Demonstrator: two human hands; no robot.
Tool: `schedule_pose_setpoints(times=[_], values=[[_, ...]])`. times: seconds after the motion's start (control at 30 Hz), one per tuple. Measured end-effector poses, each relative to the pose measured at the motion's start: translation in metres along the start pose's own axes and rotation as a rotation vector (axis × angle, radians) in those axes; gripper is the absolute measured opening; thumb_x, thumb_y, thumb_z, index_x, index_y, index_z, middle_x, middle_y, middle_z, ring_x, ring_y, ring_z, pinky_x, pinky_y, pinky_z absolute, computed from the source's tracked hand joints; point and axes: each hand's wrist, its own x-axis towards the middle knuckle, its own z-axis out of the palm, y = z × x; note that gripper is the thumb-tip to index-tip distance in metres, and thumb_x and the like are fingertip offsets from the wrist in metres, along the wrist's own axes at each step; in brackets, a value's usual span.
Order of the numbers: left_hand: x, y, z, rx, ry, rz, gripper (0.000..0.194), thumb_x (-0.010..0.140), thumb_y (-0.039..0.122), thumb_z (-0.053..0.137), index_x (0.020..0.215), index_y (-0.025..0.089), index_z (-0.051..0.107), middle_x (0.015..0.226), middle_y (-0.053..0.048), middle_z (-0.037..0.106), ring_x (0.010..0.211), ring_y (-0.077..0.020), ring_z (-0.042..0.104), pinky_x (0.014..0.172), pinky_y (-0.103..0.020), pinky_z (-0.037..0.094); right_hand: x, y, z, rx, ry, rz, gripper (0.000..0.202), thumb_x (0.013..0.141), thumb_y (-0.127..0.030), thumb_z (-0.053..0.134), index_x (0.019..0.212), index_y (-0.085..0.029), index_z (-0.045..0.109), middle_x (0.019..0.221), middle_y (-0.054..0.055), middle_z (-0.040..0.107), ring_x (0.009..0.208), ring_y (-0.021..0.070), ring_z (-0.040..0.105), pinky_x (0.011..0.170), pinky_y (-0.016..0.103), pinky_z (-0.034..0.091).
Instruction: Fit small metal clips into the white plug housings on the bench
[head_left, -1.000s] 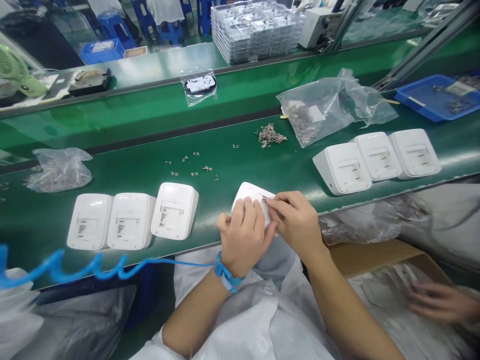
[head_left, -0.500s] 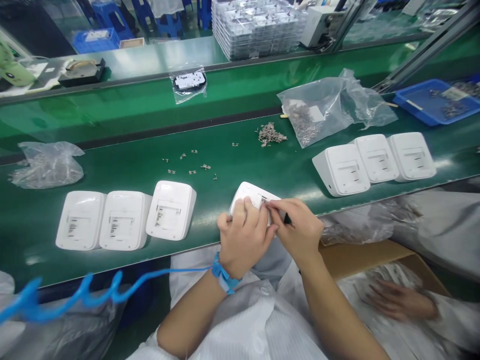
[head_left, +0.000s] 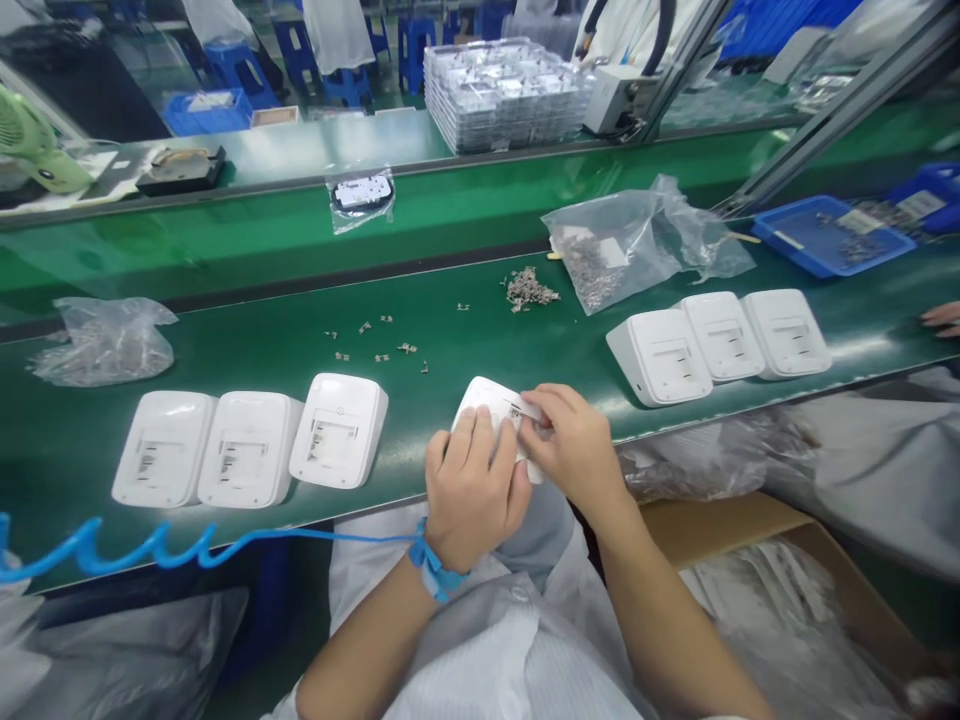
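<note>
At the bench's near edge lies a white plastic housing (head_left: 480,396), its recessed compartment facing up and partly covered by my hands. My left hand (head_left: 478,480) lies over its near left part, fingers bent across the surface, holding it. A blue wrist strap (head_left: 435,568) circles my left wrist. My right hand (head_left: 574,440) is at the housing's right side, thumb and fingers pinched together by the compartment; whatever is between them is hidden. Small metal contacts (head_left: 406,348) lie scattered beyond the housing, and a pile of them (head_left: 529,289) sits farther back.
To the left stand three white housings (head_left: 339,432) with metal pieces in their compartments. Three more housings (head_left: 660,358) stand on the right. Clear bags of parts (head_left: 600,250) and a blue tray (head_left: 832,235) lie behind. A coiled blue cord (head_left: 247,537) runs left; a co-worker's fingers (head_left: 943,318) show at right.
My right hand has shifted slightly at the compartment, its fingers now closer to the housing's right edge. The view has tilted up a little. A co-worker's hand has left the box at lower right.
</note>
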Motion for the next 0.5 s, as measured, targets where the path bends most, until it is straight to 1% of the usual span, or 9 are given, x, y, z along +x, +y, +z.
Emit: schedule_pose_setpoints(times=[0.03,0.1,0.17,0.23,0.27,0.33,0.4,0.43,0.5], values=[[0.0,0.0,-0.001,-0.006,0.011,-0.001,0.042,0.093,0.032,0.05,0.13,0.014,0.061,0.138,-0.017,0.06,0.129,-0.0321,0.054,0.098,-0.047,0.037,0.001,-0.002,-0.001,-0.012,-0.004,0.009,0.02,0.085,-0.014,0.054,0.101,-0.018,0.067,0.101,0.011,0.067,0.075,0.0203,0.063,0.073,0.034,0.054],[0.003,-0.002,-0.002,-0.014,0.028,-0.006,0.044,0.093,0.032,0.05,0.13,0.011,0.06,0.137,-0.018,0.061,0.13,-0.0333,0.054,0.099,-0.047,0.039,0.003,-0.003,-0.004,0.008,-0.033,0.02,0.018,0.085,-0.014,0.052,0.092,-0.019,0.068,0.091,0.009,0.067,0.074,0.0199,0.063,0.07,0.032,0.053],[0.008,-0.005,-0.002,-0.02,0.032,-0.011,0.046,0.093,0.033,0.051,0.131,0.008,0.059,0.136,-0.02,0.061,0.133,-0.035,0.051,0.101,-0.048,0.039,0.012,0.002,-0.01,0.078,-0.143,0.001,0.017,0.084,-0.014,0.054,0.083,-0.02,0.069,0.078,0.004,0.067,0.065,0.0171,0.062,0.063,0.029,0.051],[0.016,-0.006,-0.002,-0.018,0.015,-0.026,0.046,0.094,0.034,0.05,0.131,0.008,0.058,0.137,-0.02,0.06,0.137,-0.036,0.047,0.104,-0.05,0.037,0.032,0.017,-0.018,0.097,-0.217,-0.027,0.017,0.082,-0.015,0.056,0.081,-0.021,0.071,0.073,0.002,0.069,0.06,0.0155,0.061,0.061,0.027,0.05],[0.021,-0.005,-0.002,-0.015,0.0,-0.033,0.046,0.094,0.034,0.049,0.132,0.008,0.057,0.137,-0.02,0.059,0.138,-0.0361,0.046,0.105,-0.052,0.037,0.048,0.027,-0.022,0.067,-0.219,-0.031,0.017,0.082,-0.016,0.057,0.083,-0.021,0.072,0.076,0.002,0.071,0.061,0.0157,0.062,0.063,0.028,0.05],[0.031,-0.002,0.001,-0.012,-0.031,-0.021,0.047,0.096,0.037,0.048,0.132,0.008,0.056,0.137,-0.02,0.059,0.14,-0.0362,0.043,0.105,-0.054,0.035,0.09,0.052,-0.025,-0.062,-0.159,-0.011,0.018,0.084,-0.018,0.057,0.089,-0.02,0.074,0.084,0.005,0.075,0.069,0.0184,0.065,0.072,0.031,0.052],[0.039,0.004,0.006,-0.018,-0.058,0.028,0.049,0.096,0.04,0.048,0.132,0.007,0.055,0.135,-0.02,0.06,0.142,-0.0361,0.04,0.105,-0.055,0.035,0.139,0.079,-0.022,-0.162,-0.228,-0.003,0.019,0.083,-0.017,0.058,0.092,-0.019,0.075,0.088,0.006,0.076,0.076,0.0206,0.067,0.079,0.034,0.052],[0.043,0.007,0.01,-0.023,-0.071,0.062,0.051,0.096,0.042,0.047,0.132,0.007,0.054,0.134,-0.02,0.06,0.143,-0.0358,0.039,0.106,-0.054,0.035,0.163,0.091,-0.018,-0.204,-0.268,-0.003,0.02,0.082,-0.015,0.058,0.092,-0.018,0.075,0.089,0.007,0.076,0.078,0.0213,0.068,0.08,0.034,0.052],[0.05,0.01,0.019,-0.038,-0.086,0.155,0.053,0.096,0.044,0.047,0.132,0.006,0.054,0.131,-0.019,0.061,0.143,-0.0356,0.038,0.106,-0.05,0.036,0.206,0.11,-0.006,-0.231,-0.279,-0.019,0.021,0.08,-0.011,0.058,0.089,-0.016,0.076,0.088,0.01,0.076,0.08,0.0235,0.068,0.081,0.036,0.052]])
